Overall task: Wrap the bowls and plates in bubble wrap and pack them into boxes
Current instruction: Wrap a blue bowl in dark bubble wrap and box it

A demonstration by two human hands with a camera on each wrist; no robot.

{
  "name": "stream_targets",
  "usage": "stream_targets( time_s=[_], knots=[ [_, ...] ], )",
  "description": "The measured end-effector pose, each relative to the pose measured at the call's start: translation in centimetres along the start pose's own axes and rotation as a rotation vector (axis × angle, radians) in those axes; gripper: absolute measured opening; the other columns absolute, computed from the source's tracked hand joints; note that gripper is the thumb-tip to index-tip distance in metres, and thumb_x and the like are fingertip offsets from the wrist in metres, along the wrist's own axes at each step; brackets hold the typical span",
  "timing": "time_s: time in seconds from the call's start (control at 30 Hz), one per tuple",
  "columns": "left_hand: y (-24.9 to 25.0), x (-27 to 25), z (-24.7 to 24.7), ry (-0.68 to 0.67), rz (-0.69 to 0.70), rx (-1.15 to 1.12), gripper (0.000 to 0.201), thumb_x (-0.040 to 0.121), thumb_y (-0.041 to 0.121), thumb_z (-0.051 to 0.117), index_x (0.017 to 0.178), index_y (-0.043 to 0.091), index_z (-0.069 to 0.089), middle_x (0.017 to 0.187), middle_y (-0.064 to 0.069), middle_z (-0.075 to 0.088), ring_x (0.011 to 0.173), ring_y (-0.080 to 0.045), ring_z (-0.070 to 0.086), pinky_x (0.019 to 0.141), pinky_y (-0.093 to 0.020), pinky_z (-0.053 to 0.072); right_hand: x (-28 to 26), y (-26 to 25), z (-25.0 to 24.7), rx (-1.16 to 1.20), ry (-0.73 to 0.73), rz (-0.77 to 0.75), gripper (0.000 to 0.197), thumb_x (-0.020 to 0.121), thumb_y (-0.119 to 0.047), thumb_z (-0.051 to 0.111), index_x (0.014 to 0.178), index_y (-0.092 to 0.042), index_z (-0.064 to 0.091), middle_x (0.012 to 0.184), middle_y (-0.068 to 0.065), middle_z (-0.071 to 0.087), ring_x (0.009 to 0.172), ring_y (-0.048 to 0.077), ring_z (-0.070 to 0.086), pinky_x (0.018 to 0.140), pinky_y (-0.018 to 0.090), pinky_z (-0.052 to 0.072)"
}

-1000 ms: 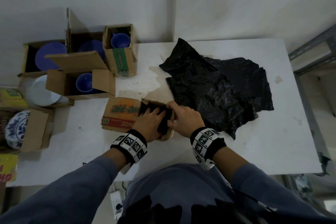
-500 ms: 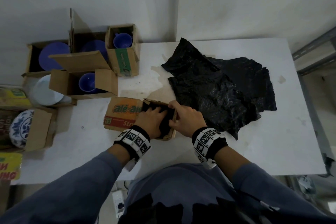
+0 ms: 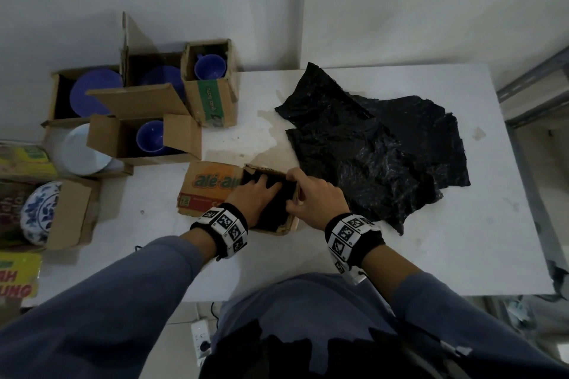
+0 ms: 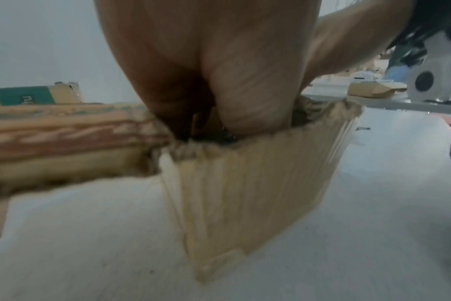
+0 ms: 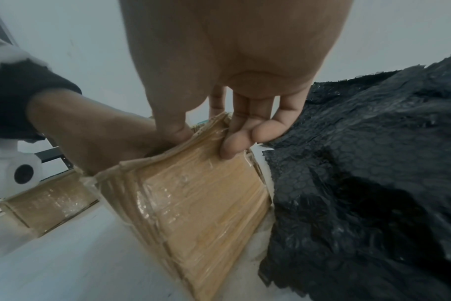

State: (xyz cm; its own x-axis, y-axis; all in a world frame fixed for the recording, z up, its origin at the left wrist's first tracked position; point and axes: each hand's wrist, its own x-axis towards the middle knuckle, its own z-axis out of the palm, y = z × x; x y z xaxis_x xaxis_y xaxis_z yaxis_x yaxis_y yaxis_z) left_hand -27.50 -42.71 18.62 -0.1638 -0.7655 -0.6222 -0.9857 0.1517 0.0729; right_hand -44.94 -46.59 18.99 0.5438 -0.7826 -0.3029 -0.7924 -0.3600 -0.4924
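Note:
A printed cardboard box (image 3: 209, 191) lies open on the white table (image 3: 462, 240) in front of me. Inside it sits a bundle wrapped in black bubble wrap (image 3: 277, 209). My left hand (image 3: 255, 194) reaches into the box with its fingers spread flat on the bundle. My right hand (image 3: 311, 194) pinches the box's right wall, thumb inside and fingers (image 5: 245, 132) outside on the taped cardboard (image 5: 206, 203). In the left wrist view the palm (image 4: 206, 71) sinks behind the box's wall (image 4: 245, 183) and hides the fingers.
A crumpled pile of black bubble wrap (image 3: 369, 151) lies just right of the box. Open boxes at the left hold a blue cup (image 3: 209, 66), a blue bowl (image 3: 151, 135) and a blue plate (image 3: 92, 92). A white plate (image 3: 80, 151) and a patterned plate (image 3: 40, 212) sit farther left.

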Motion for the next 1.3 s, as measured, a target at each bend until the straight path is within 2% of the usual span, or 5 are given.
stream_targets(
  time_s=[0.3,0.47,0.77,1.17,1.3],
  knots=[
    [-0.1,0.1,-0.9,-0.102,0.012,-0.104,0.078,0.090,0.020,0.061,0.152,0.028,0.015,0.140,-0.017,0.033,0.122,-0.038,0.046,0.097,-0.047,0.047,0.0,-0.1,0.0,-0.004,0.001,0.004,0.045,0.081,-0.042,0.063,0.119,-0.034,0.040,0.090,-0.008,0.057,0.080,0.025,0.062,0.063,0.030,0.037],
    [-0.5,0.1,-1.7,-0.041,0.039,-0.119,0.070,0.082,0.037,0.068,0.141,0.024,0.033,0.129,-0.012,0.043,0.107,-0.033,0.056,0.083,-0.043,0.054,0.2,-0.2,0.1,-0.007,-0.004,0.005,0.046,0.081,-0.042,0.064,0.120,-0.033,0.040,0.091,-0.006,0.058,0.080,0.026,0.061,0.063,0.031,0.040],
    [0.7,0.6,0.6,0.008,-0.067,-0.129,0.070,0.088,0.018,0.061,0.146,0.026,0.023,0.136,-0.017,0.030,0.114,-0.041,0.048,0.078,-0.044,0.050,0.0,-0.1,0.4,0.007,0.017,0.015,0.045,0.080,-0.041,0.064,0.118,-0.033,0.041,0.087,-0.012,0.050,0.076,0.025,0.060,0.061,0.031,0.041],
    [0.5,0.7,-0.2,-0.052,-0.095,-0.247,0.072,0.082,0.038,0.067,0.142,0.029,0.029,0.131,-0.015,0.038,0.117,-0.038,0.047,0.093,-0.050,0.050,0.1,0.0,0.5,0.023,0.005,0.028,0.046,0.080,-0.042,0.063,0.119,-0.034,0.039,0.094,-0.005,0.058,0.081,0.027,0.061,0.064,0.032,0.041],
    [1.5,0.4,-0.5,-0.006,-0.167,-0.251,0.067,0.081,0.040,0.066,0.137,0.023,0.034,0.129,-0.015,0.038,0.115,-0.038,0.047,0.086,-0.046,0.051,0.1,-0.2,0.6,0.018,-0.002,0.019,0.047,0.080,-0.041,0.064,0.119,-0.032,0.038,0.096,-0.003,0.059,0.081,0.029,0.062,0.063,0.034,0.043]
  ],
)
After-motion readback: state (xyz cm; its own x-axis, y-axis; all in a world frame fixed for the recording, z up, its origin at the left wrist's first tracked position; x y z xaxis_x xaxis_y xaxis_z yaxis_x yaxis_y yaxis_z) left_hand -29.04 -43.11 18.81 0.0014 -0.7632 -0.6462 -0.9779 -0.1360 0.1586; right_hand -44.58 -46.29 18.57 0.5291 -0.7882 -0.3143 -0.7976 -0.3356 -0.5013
